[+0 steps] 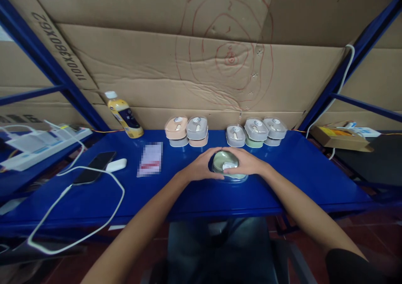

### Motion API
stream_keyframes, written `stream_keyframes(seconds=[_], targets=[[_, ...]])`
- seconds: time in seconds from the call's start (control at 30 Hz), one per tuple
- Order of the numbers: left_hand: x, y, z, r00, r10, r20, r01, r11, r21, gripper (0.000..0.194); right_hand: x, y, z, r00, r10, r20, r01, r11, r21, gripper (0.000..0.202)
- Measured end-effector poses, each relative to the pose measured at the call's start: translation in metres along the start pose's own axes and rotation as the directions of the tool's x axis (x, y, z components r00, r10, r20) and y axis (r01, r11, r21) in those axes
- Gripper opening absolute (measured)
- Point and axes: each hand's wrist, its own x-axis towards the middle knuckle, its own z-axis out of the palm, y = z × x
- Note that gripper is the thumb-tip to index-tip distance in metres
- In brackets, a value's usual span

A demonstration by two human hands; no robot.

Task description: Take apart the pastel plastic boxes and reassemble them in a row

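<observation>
A small green lunch box (222, 158) with a shiny clear cover and a pale round sticker sits near the front of the blue table. My left hand (204, 166) curves around its left side, thumb at the near edge and fingers at the far edge, with a gap at the palm. Wrapped round the right side is my right hand (246, 161), its thumb lying across the front by the sticker. Behind my hands stand similar boxes: a peach-topped stack (176, 130), a grey-topped stack (197, 129), a single grey box (235, 135), and two more grey-topped stacks (256, 131) (275, 130).
On the left are a yellow drink bottle (125, 116), a blurred-out packet (150, 159), a dark phone (94, 167), a white earphone case (116, 165) and a looped white cable (121, 200). A cardboard wall (141, 66) closes the back. An open carton (341, 139) lies right.
</observation>
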Motion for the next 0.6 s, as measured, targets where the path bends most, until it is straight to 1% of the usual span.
stream_keyframes(seconds=[0.07, 0.13, 0.17, 0.23, 0.3, 0.33, 0.4, 0.47, 0.53, 0.57, 0.6], targets=[[-0.0003, 0.0004, 0.0012, 1.000, -0.005, 0.000, 0.005, 0.999, 0.047, 0.097, 0.0003, 0.0010, 0.0032, 0.998, 0.015, -0.057, -0.017, 0.999, -0.039, 0.082], [-0.0011, -0.0012, 0.0021, 1.000, 0.011, 0.017, -0.012, 0.996, 0.083, 0.095, 0.0009, 0.0019, 0.0045, 0.995, 0.014, -0.097, -0.020, 0.998, -0.062, 0.073], [-0.0016, -0.0026, 0.0027, 0.999, 0.025, 0.034, -0.028, 0.995, 0.097, 0.099, 0.0013, 0.0023, 0.0046, 0.994, 0.006, -0.109, -0.013, 0.998, -0.064, 0.068], [-0.0024, -0.0052, 0.0046, 0.997, 0.049, 0.063, -0.056, 0.991, 0.124, 0.115, 0.0024, 0.0033, 0.0046, 0.992, -0.018, -0.128, 0.012, 0.999, -0.051, 0.059], [-0.0024, -0.0067, 0.0072, 0.996, 0.063, 0.068, -0.072, 0.986, 0.147, 0.127, 0.0036, 0.0045, 0.0045, 0.989, -0.035, -0.145, 0.033, 0.999, -0.018, 0.049], [-0.0020, -0.0067, 0.0084, 0.996, 0.071, 0.061, -0.079, 0.985, 0.155, 0.128, 0.0041, 0.0050, 0.0045, 0.988, -0.036, -0.153, 0.037, 0.999, 0.001, 0.044], [-0.0009, -0.0057, 0.0099, 0.994, 0.096, 0.047, -0.103, 0.981, 0.162, 0.120, 0.0047, 0.0054, 0.0040, 0.985, -0.026, -0.169, 0.032, 0.999, 0.028, 0.039], [0.0003, -0.0044, 0.0098, 0.993, 0.117, 0.030, -0.120, 0.979, 0.165, 0.108, 0.0043, 0.0042, 0.0026, 0.983, -0.011, -0.186, 0.016, 1.000, 0.024, 0.039], [0.0010, -0.0042, 0.0088, 0.993, 0.116, -0.007, -0.113, 0.980, 0.163, 0.101, 0.0027, 0.0017, 0.0004, 0.983, -0.006, -0.182, 0.003, 1.000, -0.017, 0.046], [0.0013, -0.0046, 0.0083, 0.993, 0.111, -0.032, -0.104, 0.982, 0.159, 0.100, 0.0016, 0.0002, -0.0006, 0.987, -0.014, -0.162, 0.007, 0.999, -0.047, 0.055], [0.0014, -0.0054, 0.0079, 0.993, 0.104, -0.057, -0.095, 0.984, 0.154, 0.100, 0.0004, -0.0011, -0.0014, 0.991, -0.027, -0.130, 0.016, 0.997, -0.080, 0.068]])
